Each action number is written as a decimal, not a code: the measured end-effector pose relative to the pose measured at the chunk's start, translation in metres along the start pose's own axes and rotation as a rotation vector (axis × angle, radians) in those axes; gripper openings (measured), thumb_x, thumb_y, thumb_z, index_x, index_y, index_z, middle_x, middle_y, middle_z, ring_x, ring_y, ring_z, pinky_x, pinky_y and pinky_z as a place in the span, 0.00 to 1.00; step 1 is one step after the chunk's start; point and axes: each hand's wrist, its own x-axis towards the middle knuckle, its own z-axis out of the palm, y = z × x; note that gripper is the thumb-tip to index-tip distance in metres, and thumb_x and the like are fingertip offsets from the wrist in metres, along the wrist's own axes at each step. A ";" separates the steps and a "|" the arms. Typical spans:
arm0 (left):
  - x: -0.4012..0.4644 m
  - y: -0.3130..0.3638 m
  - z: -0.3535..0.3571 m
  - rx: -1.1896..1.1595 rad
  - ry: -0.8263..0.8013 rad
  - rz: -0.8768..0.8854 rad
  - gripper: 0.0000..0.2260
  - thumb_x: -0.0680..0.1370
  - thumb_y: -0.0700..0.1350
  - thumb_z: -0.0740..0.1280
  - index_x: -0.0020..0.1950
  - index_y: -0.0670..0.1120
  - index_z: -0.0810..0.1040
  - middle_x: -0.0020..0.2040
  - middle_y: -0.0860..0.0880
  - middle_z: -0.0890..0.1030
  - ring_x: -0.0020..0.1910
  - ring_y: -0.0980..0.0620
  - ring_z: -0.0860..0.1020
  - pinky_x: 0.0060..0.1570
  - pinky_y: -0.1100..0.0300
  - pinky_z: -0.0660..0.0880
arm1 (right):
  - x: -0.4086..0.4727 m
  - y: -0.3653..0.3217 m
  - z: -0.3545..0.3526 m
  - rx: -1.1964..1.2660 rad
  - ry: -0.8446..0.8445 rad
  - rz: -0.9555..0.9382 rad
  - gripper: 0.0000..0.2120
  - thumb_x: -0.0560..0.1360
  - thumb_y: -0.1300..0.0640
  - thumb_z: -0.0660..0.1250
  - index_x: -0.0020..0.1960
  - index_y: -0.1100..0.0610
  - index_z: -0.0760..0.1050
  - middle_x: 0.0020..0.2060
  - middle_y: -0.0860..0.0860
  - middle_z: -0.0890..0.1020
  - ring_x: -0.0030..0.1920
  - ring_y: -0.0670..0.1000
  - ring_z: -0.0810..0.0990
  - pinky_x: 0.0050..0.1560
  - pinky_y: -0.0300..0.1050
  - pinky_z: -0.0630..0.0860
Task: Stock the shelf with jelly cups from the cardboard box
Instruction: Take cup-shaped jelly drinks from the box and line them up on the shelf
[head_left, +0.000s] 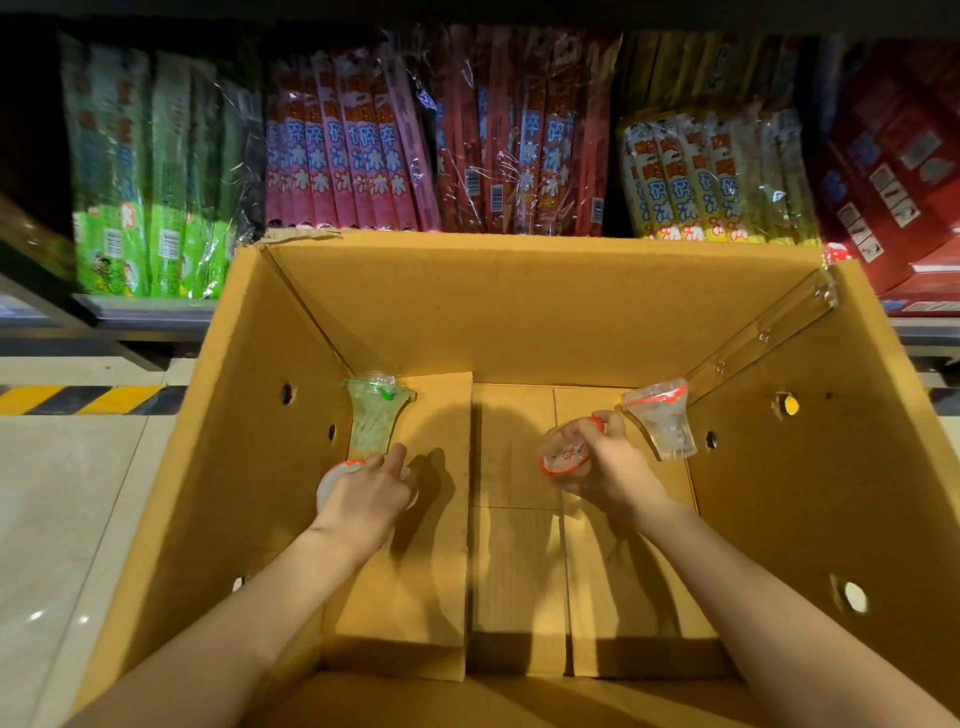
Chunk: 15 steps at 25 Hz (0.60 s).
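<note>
Both my arms reach down into a big open cardboard box (519, 306). My left hand (366, 493) grips a jelly cup with a red-rimmed lid (332, 475) near the box's left wall. Just beyond it a green jelly cup (371, 415) lies on its side on the bottom. My right hand (605, 467) holds a clear jelly cup with a red-rimmed lid (561, 457), lifted off the bottom. Another clear cup with a red lid (662, 421) lies by the right wall. The shelf (145, 312) stands behind the box.
The shelf is packed with upright packets of ice pops: green (135, 171), pink (343, 145), red (519, 140) and yellow (711, 176). Red cartons (893, 166) fill its right end. A yellow-black warning stripe (78, 399) runs on the tiled floor left of the box.
</note>
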 end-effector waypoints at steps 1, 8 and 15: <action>0.002 -0.002 0.001 -0.016 0.014 -0.002 0.24 0.76 0.35 0.62 0.71 0.47 0.61 0.65 0.44 0.64 0.60 0.46 0.69 0.50 0.58 0.73 | 0.000 0.001 0.001 -0.025 0.000 0.004 0.29 0.69 0.53 0.74 0.65 0.55 0.65 0.66 0.56 0.61 0.63 0.58 0.72 0.63 0.45 0.72; 0.014 -0.023 0.004 -0.224 0.045 0.012 0.26 0.77 0.44 0.65 0.72 0.50 0.58 0.67 0.48 0.66 0.62 0.47 0.71 0.57 0.54 0.75 | 0.009 -0.003 0.016 -0.120 -0.027 -0.102 0.28 0.70 0.54 0.73 0.66 0.54 0.66 0.68 0.56 0.60 0.60 0.59 0.75 0.57 0.43 0.73; 0.009 -0.033 0.011 -0.189 -0.110 -0.162 0.35 0.72 0.50 0.70 0.73 0.51 0.55 0.69 0.44 0.62 0.68 0.44 0.64 0.64 0.54 0.67 | 0.016 -0.007 0.035 -0.032 -0.127 -0.202 0.20 0.73 0.55 0.69 0.63 0.53 0.70 0.66 0.54 0.66 0.61 0.54 0.73 0.62 0.40 0.71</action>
